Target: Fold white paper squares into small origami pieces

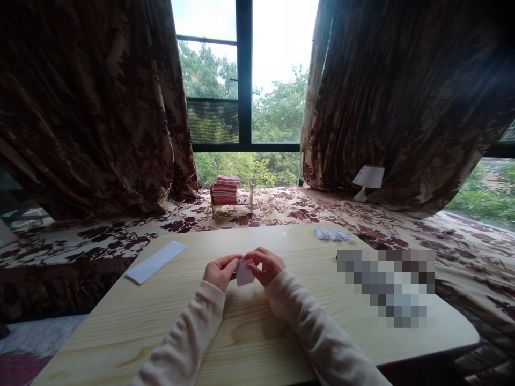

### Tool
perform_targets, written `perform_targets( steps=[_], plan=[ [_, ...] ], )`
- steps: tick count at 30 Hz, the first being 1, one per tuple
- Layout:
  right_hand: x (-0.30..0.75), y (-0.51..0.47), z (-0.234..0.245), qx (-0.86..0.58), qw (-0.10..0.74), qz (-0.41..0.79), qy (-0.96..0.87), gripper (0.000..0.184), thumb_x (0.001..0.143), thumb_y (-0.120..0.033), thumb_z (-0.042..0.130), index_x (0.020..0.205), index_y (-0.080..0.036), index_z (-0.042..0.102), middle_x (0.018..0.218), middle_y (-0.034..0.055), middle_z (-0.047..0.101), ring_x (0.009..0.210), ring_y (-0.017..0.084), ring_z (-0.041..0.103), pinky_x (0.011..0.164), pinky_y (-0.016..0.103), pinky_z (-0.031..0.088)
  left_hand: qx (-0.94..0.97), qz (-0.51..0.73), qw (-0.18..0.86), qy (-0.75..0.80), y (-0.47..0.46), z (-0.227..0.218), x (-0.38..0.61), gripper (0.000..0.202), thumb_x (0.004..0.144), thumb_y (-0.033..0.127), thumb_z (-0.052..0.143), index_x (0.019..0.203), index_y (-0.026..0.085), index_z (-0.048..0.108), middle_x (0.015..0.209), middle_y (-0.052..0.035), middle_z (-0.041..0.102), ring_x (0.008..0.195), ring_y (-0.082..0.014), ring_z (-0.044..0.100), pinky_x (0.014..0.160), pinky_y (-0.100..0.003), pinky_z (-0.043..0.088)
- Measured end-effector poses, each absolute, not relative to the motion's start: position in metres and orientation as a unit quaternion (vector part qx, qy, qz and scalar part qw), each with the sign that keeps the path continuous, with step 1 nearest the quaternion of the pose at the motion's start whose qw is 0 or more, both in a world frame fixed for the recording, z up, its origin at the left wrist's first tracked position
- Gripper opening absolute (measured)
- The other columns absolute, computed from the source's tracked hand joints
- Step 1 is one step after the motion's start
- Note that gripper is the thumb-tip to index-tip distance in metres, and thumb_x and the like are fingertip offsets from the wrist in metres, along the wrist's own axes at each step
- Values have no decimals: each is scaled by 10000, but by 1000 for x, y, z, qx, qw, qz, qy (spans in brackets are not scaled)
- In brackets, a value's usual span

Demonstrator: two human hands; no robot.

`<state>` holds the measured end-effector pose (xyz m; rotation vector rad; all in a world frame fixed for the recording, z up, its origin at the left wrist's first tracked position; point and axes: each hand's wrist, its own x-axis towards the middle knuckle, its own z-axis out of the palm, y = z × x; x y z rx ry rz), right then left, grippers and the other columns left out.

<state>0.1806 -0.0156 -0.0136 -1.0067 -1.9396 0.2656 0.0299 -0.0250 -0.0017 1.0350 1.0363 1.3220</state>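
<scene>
Over the middle of a light wooden table [169,327], both my hands pinch a small folded piece of white paper [243,273]. My left hand [219,271] grips its left edge with closed fingers. My right hand [269,265] holds its right side, fingers curled round it. Both arms wear cream sleeves.
A long white paper strip [156,261] lies at the table's left. A few small folded paper shapes [332,234] sit at the far right edge. A blurred patch [386,287] covers something on the right. Behind are a floral-covered ledge, a small rack of striped cloths [226,190], a tipped lamp [368,179], curtains and a window.
</scene>
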Motion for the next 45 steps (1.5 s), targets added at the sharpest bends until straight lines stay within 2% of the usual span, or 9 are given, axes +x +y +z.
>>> perform_targets(
  steps=[6,12,16,21,26,30,39,45],
  plan=[
    [180,-14,-16,-406,456,109,-784,139,672,-124,572,780,-209,592,723,-9,562,632,112,524,537,200,401,430,543,568,445,-23,-4,28,342,493,310,752,769,112,706,633,-47,678,545,-126,596,527,-225,508],
    [181,-6,-25,-388,479,142,-774,53,656,-141,561,664,-193,569,687,-5,541,611,111,519,479,182,384,425,527,586,445,-21,-6,27,358,466,332,761,747,118,700,610,-41,667,529,-135,595,518,-247,508],
    [180,-5,-27,-394,485,156,-765,64,638,-134,558,652,-195,572,673,-10,536,607,111,519,482,184,391,431,522,583,449,-20,-10,28,373,464,363,760,735,113,696,599,-49,666,519,-143,593,516,-261,501],
    [179,-5,-28,-403,493,160,-754,88,605,-110,546,627,-193,563,668,-15,542,608,111,521,565,212,426,452,524,553,463,-17,-17,27,374,457,387,758,695,105,701,569,-49,660,482,-138,572,484,-255,475],
    [177,-6,-28,-422,503,171,-735,90,577,-104,525,602,-188,545,668,-8,539,594,110,510,466,184,378,486,534,502,477,-18,-17,28,280,499,329,737,670,109,712,552,-33,655,470,-113,543,444,-209,429],
    [176,-7,-27,-432,510,182,-721,84,566,-109,514,587,-187,538,648,-12,527,568,103,499,409,168,337,516,534,470,478,-22,-13,32,248,518,309,716,656,103,716,551,-34,656,474,-121,542,448,-218,422],
    [175,-8,-25,-430,520,200,-710,66,566,-122,522,578,-183,546,641,-8,532,550,97,489,403,172,328,565,522,437,466,-29,-8,36,236,579,293,654,688,97,728,520,-28,645,458,-119,528,429,-209,400],
    [176,-9,-21,-408,533,225,-706,74,566,-116,518,579,-178,555,652,-8,526,545,90,491,396,171,316,557,532,441,460,-31,-8,38,214,560,277,662,672,105,722,525,-16,650,467,-112,535,457,-198,410]
  ],
)
